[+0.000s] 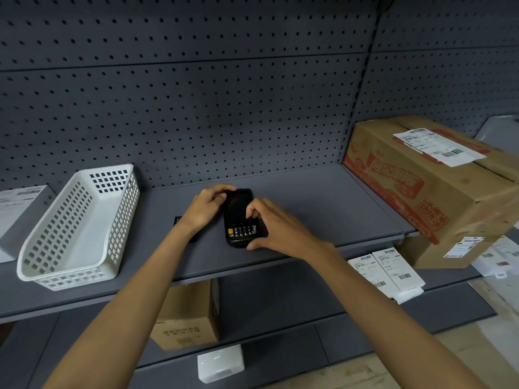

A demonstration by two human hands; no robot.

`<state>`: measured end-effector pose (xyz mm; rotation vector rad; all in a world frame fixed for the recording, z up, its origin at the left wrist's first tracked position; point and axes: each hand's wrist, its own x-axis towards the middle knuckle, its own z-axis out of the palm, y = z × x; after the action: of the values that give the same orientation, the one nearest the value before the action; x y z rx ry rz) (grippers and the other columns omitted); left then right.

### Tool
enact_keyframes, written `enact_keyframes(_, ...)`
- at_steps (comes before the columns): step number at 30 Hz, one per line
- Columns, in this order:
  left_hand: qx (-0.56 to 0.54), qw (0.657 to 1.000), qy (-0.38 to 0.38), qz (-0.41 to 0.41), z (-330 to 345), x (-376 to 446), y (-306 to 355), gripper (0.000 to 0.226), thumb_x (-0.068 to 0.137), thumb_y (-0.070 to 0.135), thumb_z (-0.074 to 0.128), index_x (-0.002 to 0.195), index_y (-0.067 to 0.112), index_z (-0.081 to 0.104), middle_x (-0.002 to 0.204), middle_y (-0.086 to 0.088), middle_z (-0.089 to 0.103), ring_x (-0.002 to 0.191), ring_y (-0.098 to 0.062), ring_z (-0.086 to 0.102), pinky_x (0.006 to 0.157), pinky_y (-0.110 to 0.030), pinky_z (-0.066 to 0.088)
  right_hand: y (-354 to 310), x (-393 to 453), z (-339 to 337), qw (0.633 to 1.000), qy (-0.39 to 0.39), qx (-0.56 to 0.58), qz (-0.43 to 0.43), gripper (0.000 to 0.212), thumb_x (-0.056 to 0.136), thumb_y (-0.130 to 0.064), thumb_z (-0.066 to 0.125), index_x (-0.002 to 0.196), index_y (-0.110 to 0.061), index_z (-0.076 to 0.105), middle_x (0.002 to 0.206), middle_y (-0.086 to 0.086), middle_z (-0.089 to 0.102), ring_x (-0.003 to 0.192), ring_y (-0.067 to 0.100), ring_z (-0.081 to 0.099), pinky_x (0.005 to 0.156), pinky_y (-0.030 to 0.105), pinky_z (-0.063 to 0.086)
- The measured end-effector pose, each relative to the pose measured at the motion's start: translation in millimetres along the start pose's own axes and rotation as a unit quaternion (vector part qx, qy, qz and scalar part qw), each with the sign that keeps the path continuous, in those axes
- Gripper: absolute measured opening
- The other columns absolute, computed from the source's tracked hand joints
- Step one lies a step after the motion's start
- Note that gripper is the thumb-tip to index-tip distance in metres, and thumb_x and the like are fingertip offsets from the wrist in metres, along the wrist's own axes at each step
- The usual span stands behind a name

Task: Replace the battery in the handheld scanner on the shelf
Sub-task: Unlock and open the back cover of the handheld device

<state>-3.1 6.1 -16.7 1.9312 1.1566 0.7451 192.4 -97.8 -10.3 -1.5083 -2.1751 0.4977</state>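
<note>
A black handheld scanner (238,211) lies face up on the grey shelf (309,209), its dark screen toward the pegboard and its keypad with one orange key toward me. My left hand (203,207) grips the scanner's far left corner with curled fingers. My right hand (273,227) holds its right side, the thumb at the near end and the fingers curled onto the screen's lower edge. A small dark flat object (179,220), possibly a battery, lies on the shelf mostly hidden under my left wrist.
An empty white perforated basket (75,228) stands at the left, with a pale box (19,214) beyond it. A large printed cardboard box (429,178) fills the right end of the shelf. Boxes and labelled parcels (387,270) sit on the lower shelves.
</note>
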Motion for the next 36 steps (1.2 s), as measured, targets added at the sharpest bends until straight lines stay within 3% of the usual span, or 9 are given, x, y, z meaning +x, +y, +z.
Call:
enact_keyframes(10,-0.051,0.998,0.023,-0.019,-2.5,4.3,0.4,0.04,0.097,-0.005,0.039,0.119,0.018,0.065,0.124,-0.001,0.064,0.124,-0.015,0.054,0.114,-0.037,0.037,-8.0,-3.4,2.8,1.0,0.016,-0.001,0.003,0.061,0.071,-0.036,0.083,0.112,-0.03,0.038,0.109,-0.006,0.048,0.097,0.012,0.054,0.081,0.038,0.054)
enact_keyframes(17,-0.078,0.996,0.036,-0.01,-11.5,7.4,7.3,0.04,0.097,-0.004,0.039,0.119,0.017,0.065,0.115,0.0,0.065,0.118,-0.017,0.058,0.109,-0.037,0.042,-12.2,-2.9,4.9,1.0,0.023,-0.018,-0.004,0.058,0.076,-0.038,0.08,0.109,-0.027,0.034,0.086,-0.004,0.05,0.075,0.013,0.053,0.066,0.036,0.052)
enact_keyframes(24,-0.102,0.993,0.059,-0.005,-18.3,12.5,19.8,0.037,0.098,-0.004,0.041,0.123,0.01,0.064,0.112,-0.004,0.066,0.113,-0.017,0.06,0.102,-0.029,0.045,-16.8,0.8,4.3,0.999,0.031,0.021,0.0,0.055,0.079,-0.039,0.078,0.112,-0.028,0.035,0.094,-0.005,0.054,0.071,0.003,0.051,0.066,0.028,0.048)
enact_keyframes(30,-0.163,0.985,0.062,-0.013,-23.9,13.3,22.5,0.034,0.098,-0.003,0.044,0.12,0.014,0.063,0.104,0.003,0.068,0.103,-0.012,0.062,0.095,-0.026,0.046,-23.1,3.9,3.8,0.996,0.049,0.081,-0.004,0.048,0.083,-0.037,0.075,0.11,-0.026,0.036,0.094,0.001,0.058,0.081,0.018,0.061,0.075,0.041,0.055)
enact_keyframes(34,-0.218,0.971,0.081,-0.046,-27.4,11.1,14.8,0.031,0.094,0.006,0.058,0.119,0.023,0.065,0.113,-0.002,0.071,0.115,-0.015,0.062,0.107,-0.031,0.043,-22.4,1.7,3.2,0.996,0.057,0.073,-0.01,0.041,0.089,-0.04,0.067,0.111,-0.026,0.035,0.092,0.001,0.059,0.078,0.018,0.06,0.074,0.042,0.055)
enact_keyframes(36,-0.233,0.967,0.085,-0.059,-25.7,8.2,13.2,0.032,0.092,0.013,0.064,0.122,0.025,0.065,0.119,-0.005,0.07,0.115,-0.015,0.062,0.103,-0.028,0.043,-21.5,0.3,2.4,0.995,0.059,0.075,-0.012,0.039,0.091,-0.042,0.063,0.112,-0.025,0.035,0.092,0.001,0.062,0.08,0.018,0.062,0.075,0.043,0.056)
